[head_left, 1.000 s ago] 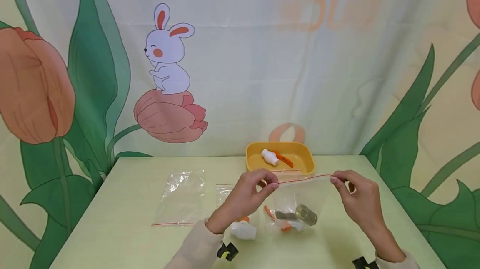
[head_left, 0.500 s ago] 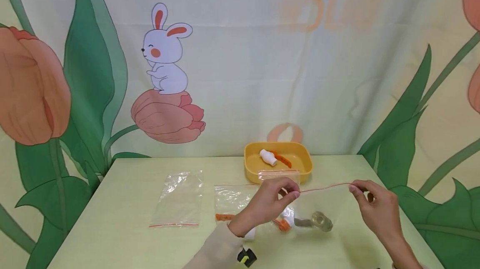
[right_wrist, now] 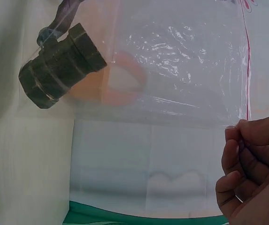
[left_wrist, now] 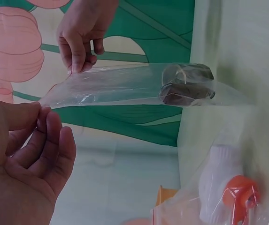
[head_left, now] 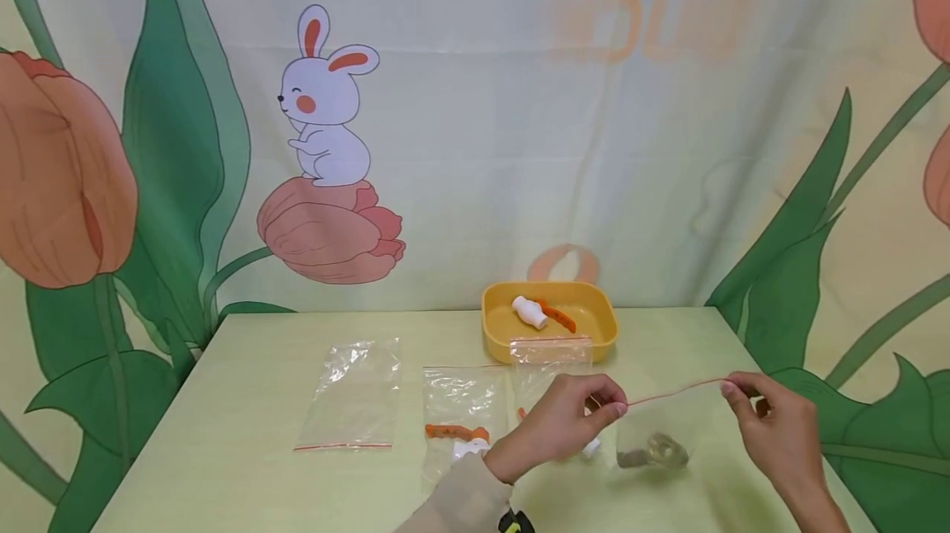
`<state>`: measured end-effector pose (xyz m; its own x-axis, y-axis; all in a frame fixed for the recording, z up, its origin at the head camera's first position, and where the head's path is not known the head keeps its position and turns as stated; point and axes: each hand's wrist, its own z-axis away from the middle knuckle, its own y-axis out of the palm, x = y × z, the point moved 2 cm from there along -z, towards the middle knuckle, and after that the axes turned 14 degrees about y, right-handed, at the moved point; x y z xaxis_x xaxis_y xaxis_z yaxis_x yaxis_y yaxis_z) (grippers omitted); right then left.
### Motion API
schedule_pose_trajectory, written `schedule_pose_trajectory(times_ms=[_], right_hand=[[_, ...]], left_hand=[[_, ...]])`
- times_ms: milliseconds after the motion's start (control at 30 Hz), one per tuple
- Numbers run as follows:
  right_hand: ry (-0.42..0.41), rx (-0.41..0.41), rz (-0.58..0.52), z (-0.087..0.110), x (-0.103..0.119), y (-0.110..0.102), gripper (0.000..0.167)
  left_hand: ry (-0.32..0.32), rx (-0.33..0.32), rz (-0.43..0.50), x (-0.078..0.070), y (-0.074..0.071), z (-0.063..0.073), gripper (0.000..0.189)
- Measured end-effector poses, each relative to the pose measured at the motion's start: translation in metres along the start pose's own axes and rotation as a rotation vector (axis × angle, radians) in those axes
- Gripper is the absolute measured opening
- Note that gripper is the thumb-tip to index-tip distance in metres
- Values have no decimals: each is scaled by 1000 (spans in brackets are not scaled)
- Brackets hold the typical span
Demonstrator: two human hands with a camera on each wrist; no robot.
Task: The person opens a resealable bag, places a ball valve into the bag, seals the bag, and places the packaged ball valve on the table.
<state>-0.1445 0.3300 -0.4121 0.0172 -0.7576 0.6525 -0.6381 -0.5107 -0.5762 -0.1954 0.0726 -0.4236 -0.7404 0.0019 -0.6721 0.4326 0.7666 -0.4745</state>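
Note:
Both hands hold a clear zip bag (right_wrist: 186, 65) by the corners of its red-lined top edge. My left hand (head_left: 567, 422) pinches the left corner between thumb and fingertips. At the right corner, my right hand (head_left: 783, 430) has the same pinch. A dark brassy metal ball valve (right_wrist: 61, 65) with a lever handle lies at the bottom of the bag, which hangs over the right part of the table. In the left wrist view a white plastic valve (left_wrist: 219, 183) with an orange handle shows in another bag below.
At the back stands a yellow tray (head_left: 490, 343) holding a white valve (head_left: 530, 313) with an orange handle. A bag (head_left: 465, 393) with a similar valve lies left of my left hand, and another bag (head_left: 551, 356) partly behind it. A flat clear bag (head_left: 352, 401) lies further left.
Both hands have moved right and slightly down with the held bag and its metal valve. The bags lying on the table now show more.

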Motion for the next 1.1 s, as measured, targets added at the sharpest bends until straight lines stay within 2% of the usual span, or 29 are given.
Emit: schedule_pose_trajectory(times_ms=[100, 267, 500, 733, 1100], right_hand=[[13, 13, 46, 1, -5, -1, 7], [16, 25, 64, -2, -12, 5, 8], [-3, 43, 82, -15, -14, 14, 8], [-11, 65, 100, -27, -19, 29, 7], [22, 115, 123, -48, -28, 51, 12]], left_hand=[[-22, 7, -23, 2, 4, -1, 10], [-70, -11, -49, 11, 6, -3, 10], [-78, -52, -94, 24, 4, -10, 9], [-113, -103, -148, 44, 3, -14, 6], [-91, -176, -201, 64, 1, -25, 6]])
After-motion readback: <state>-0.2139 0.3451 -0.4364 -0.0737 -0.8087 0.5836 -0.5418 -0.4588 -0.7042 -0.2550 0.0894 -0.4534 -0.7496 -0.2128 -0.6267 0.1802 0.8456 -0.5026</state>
